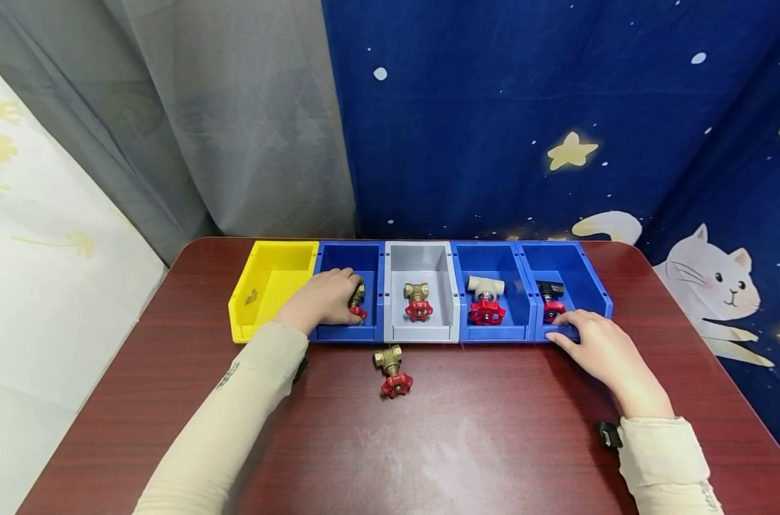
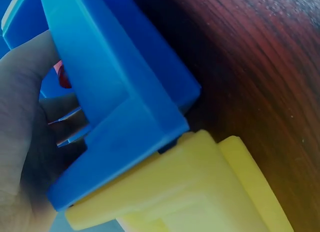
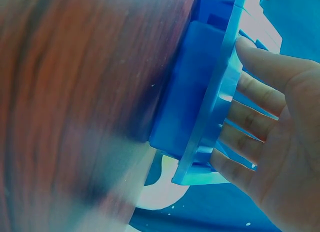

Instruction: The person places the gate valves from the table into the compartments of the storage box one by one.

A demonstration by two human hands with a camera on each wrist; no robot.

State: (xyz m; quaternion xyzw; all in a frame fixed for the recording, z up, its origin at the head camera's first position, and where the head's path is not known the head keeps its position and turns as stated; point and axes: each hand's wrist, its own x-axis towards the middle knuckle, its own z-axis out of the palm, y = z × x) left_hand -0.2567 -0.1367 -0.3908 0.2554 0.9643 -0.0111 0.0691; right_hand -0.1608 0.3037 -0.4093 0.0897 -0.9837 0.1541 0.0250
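Gripping a red-wheeled brass valve, the left hand dipped into the first blue bin, its fingers curled over the far side of the valve and its thumb near the wheel. That bin was second from the left in a row of five along the far edge of the table. A yellow bin stood against it, toward the far left corner.

At the other end, toward the far right corner, the right hand rested at the front of the third blue bin, its fingers loose and nearly straight, with the thumb apart from them by the front lip. The index finger came close to the red wheel of a black-bodied valve inside; whether it touched could not be told.

Between them, the gray bin held a second brass valve, and the second blue bin a cream valve. A loose brass valve lay on the table just in front of the gray bin's near left corner, wheel toward the near edge.
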